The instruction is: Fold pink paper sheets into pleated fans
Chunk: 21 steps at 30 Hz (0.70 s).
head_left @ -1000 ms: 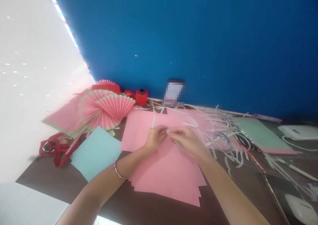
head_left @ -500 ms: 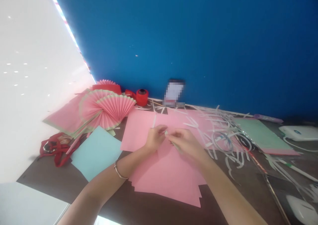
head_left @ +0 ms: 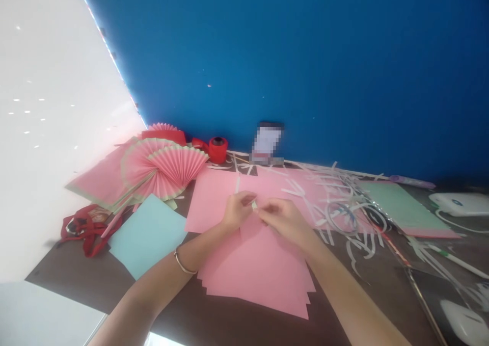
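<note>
Over the pink paper sheets (head_left: 255, 269), my left hand (head_left: 237, 211) and my right hand (head_left: 284, 216) meet fingertip to fingertip. Between them shows a small pale green paper piece (head_left: 254, 205), pinched by both hands; its full shape is hidden by the fingers. A thin bracelet circles my left wrist. The pink sheets lie in an uneven, overlapping stack below my hands. To the left lies a light blue sheet (head_left: 151, 236), partly behind my left forearm.
Pleated pink paper fans (head_left: 178, 170) lie back left, beside a red tape roll (head_left: 218, 151). A phone (head_left: 266, 142) leans on the blue wall. Loose white paper strips (head_left: 340, 203), green sheets (head_left: 405, 208) and a white device (head_left: 460, 204) are at right; red straps (head_left: 89, 229) at far left.
My right fingers have shifted slightly. The green strip seen under my right hand before no longer shows there, while the pale piece between the fingertips shows more.
</note>
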{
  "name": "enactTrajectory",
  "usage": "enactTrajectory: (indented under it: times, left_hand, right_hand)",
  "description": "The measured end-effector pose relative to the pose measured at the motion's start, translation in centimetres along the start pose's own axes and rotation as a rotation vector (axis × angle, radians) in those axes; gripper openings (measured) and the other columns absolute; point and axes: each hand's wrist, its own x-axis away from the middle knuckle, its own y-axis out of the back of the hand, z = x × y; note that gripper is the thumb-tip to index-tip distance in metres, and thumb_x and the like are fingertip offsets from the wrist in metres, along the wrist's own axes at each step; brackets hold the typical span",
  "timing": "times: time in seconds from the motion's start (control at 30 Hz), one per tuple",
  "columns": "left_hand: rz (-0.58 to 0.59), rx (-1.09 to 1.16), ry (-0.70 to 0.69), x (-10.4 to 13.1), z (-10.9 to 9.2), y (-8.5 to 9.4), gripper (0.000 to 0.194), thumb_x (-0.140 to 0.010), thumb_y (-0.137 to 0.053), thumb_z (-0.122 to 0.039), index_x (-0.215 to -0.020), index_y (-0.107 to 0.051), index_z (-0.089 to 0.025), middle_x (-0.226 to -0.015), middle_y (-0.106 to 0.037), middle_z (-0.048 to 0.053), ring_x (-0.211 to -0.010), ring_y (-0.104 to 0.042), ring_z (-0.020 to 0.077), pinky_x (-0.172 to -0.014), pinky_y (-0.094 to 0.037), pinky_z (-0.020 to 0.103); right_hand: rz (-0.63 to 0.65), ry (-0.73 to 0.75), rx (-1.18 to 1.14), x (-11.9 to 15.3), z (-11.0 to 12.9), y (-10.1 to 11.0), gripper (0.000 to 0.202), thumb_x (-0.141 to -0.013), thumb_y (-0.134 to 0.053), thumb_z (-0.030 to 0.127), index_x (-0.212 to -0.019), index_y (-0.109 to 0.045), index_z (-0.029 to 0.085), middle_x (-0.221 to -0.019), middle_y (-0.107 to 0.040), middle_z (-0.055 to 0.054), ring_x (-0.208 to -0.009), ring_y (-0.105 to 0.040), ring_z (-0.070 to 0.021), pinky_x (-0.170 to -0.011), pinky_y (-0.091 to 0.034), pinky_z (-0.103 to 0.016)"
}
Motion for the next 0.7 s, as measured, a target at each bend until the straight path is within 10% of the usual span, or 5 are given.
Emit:
enactTrajectory:
  times: [0.27, 0.7]
  left_hand:
    - [0.27, 0.08, 0.036, -0.1, -0.6, 0.7, 0.032, -0.071, -0.056, -0.014, -0.102, -0.063, -0.014, -0.096, -0.066, 0.008, -0.088, -0.059, 0.0207, -0.079, -0.045, 0.032]
    - [0.272, 0.109, 0.036, -0.2, -1.2, 0.4, 0.049, -0.08, -0.048, -0.052, -0.093, -0.068, -0.01, -0.09, -0.068, 0.009, -0.089, -0.059, 0.0228, -0.085, -0.042, 0.034]
  right_hand:
    - [-0.051, 0.041, 0.015, -1.0, -2.0, 2.0, 0.024, -0.07, -0.06, 0.041, -0.068, -0.062, 0.017, -0.069, -0.06, -0.001, -0.064, -0.054, -0.0138, -0.061, -0.039, -0.026]
    - [-0.082, -0.054, -0.013, -1.6, -3.6, 2.7, 0.026, -0.069, -0.062, 0.042, -0.069, -0.06, 0.016, -0.063, -0.058, -0.001, -0.058, -0.051, -0.0115, -0.055, -0.039, -0.023]
